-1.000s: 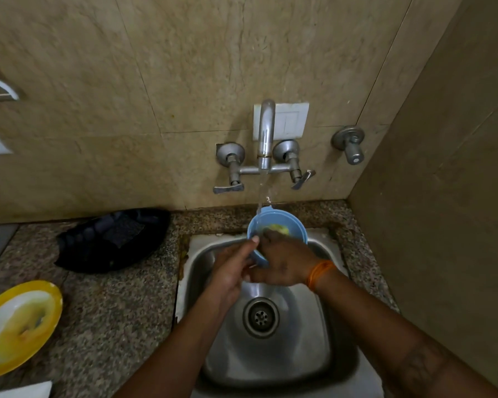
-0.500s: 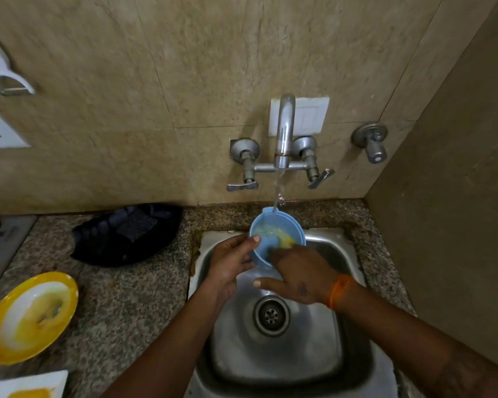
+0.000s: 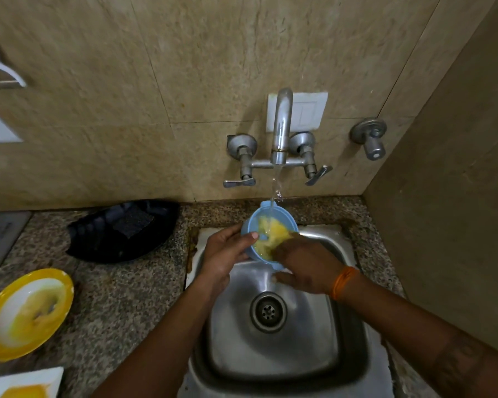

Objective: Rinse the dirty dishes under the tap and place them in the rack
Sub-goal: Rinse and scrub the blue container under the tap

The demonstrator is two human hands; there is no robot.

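Two hands work over the steel sink [image 3: 273,357], where a small blue bowl [image 3: 249,225] is tilted toward the camera under the tap [image 3: 281,130]. A thin stream of water [image 3: 275,188] falls from the spout onto the bowl's far rim. The left hand [image 3: 223,254] grips the bowl by its left side, thumb hooked over the rim and fingers curled round the outside. The right hand [image 3: 305,265] reaches into the bowl from the near right with its fingers against the inner wall, among yellow residue [image 3: 270,232] that coats much of the inside (whether those fingers are bent or straight is hard to tell, since they blur into the yellow). An orange thread band [image 3: 342,282] circles the right wrist. Below the hands the drain [image 3: 268,311] sits in the middle of the basin. On the speckled granite counter [image 3: 118,297] to the left lies a black tray [image 3: 121,231] against the wall, and nearer the camera a yellow-rimmed plate [image 3: 26,311] smeared with yellow. A white square dish [image 3: 23,383], also with yellow on it, shows at the bottom left corner.
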